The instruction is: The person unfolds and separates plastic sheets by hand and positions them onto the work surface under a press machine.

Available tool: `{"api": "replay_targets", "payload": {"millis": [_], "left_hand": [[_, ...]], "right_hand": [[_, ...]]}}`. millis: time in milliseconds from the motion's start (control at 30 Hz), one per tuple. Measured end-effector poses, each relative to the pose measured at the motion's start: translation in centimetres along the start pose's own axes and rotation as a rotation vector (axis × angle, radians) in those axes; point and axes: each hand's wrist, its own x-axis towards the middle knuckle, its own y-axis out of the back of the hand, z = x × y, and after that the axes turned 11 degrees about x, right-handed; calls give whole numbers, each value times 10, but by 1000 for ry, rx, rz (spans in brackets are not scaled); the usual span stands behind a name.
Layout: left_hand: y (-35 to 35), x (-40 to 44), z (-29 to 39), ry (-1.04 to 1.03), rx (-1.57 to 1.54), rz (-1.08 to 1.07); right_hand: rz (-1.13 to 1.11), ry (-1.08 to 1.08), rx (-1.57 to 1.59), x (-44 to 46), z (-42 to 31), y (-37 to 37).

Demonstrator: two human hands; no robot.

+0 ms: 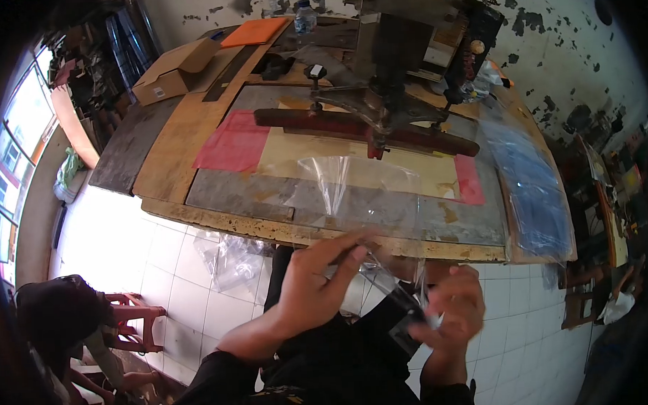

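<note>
A clear plastic sheet (338,195) stretches from the table's front edge down toward my body, its far part under the press bar's front side. My left hand (316,281) pinches the sheet's near left edge between thumb and fingers. On the right, my right hand (452,309) is closed on the near right part of the same sheet, slightly blurred. Beyond the sheet, the dark red bar (300,120) of a press hangs over a cream-coloured board (287,155) with pink patches at its ends.
Stacked bluish clear plastic sheets (527,185) lie along the table's right side. At the back left are a cardboard box (169,73), an orange folder (254,32) and a water bottle (305,19). Loose plastic (233,263) lies on the floor; another person (64,319) sits lower left near a red stool (146,319).
</note>
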Motion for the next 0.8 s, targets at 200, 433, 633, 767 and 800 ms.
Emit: {"api": "replay_targets", "payload": {"millis": [200,433,633,767,800], "left_hand": [[26,1,8,138,-354,-121],[49,-12,5,42,-410,-20],[71,-20,28,-29,-474,80],[70,-22,15,-274,-150,402],[70,-19,14,-274,-145,414]], "right_hand": [[1,604,1175,62,-49,7],[-228,570,1387,105,-72,18],[-252,523,1474,98,-63,16],[-297,88,953,29,-24,23],[-288,-44,759,29,-27,15]]}}
